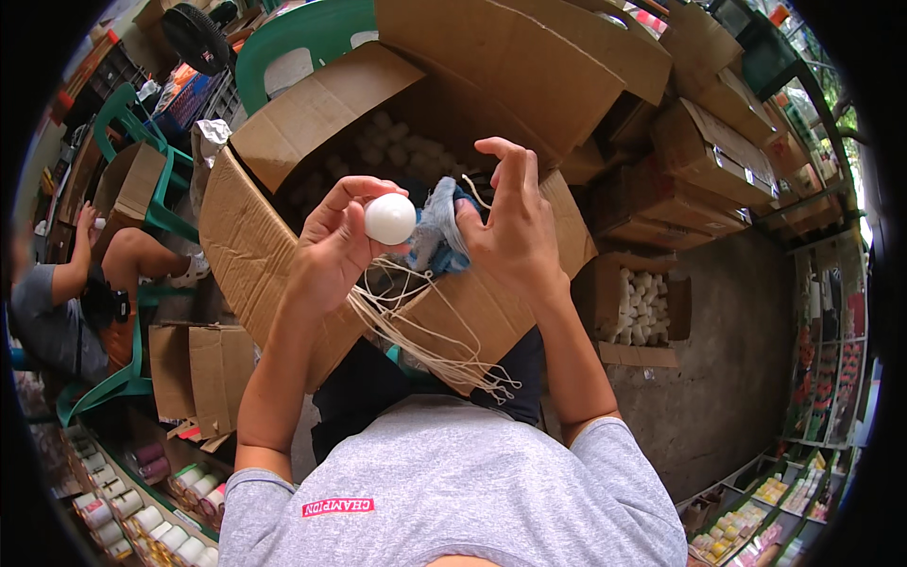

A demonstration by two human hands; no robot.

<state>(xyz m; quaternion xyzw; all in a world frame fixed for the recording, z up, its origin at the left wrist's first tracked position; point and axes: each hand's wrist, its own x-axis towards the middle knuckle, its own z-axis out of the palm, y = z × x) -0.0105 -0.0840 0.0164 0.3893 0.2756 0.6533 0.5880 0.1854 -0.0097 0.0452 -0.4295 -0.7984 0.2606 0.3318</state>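
Note:
A short, smooth white candle (389,219), its rounded end facing me, is pinched between the thumb and fingers of my left hand (333,241). Close to its right, my right hand (510,227) has its thumb against a crumpled blue-grey cloth (440,227). The index finger is raised and bent; the grip behind the cloth is partly hidden. One white strand curls up beside the thumb. Below my hands a loose bundle of white wick strings (425,331) trails over the near cardboard flap toward my lap. Both hands are over a large open carton (250,255).
Inside the carton lie many white pieces (397,146). To the right, a smaller box (638,355) holds more, with stacked cartons (699,170) behind. Green chairs (293,42) stand behind and left. A seated person (66,302) is at far left. Shelved candles (142,520) line the lower left.

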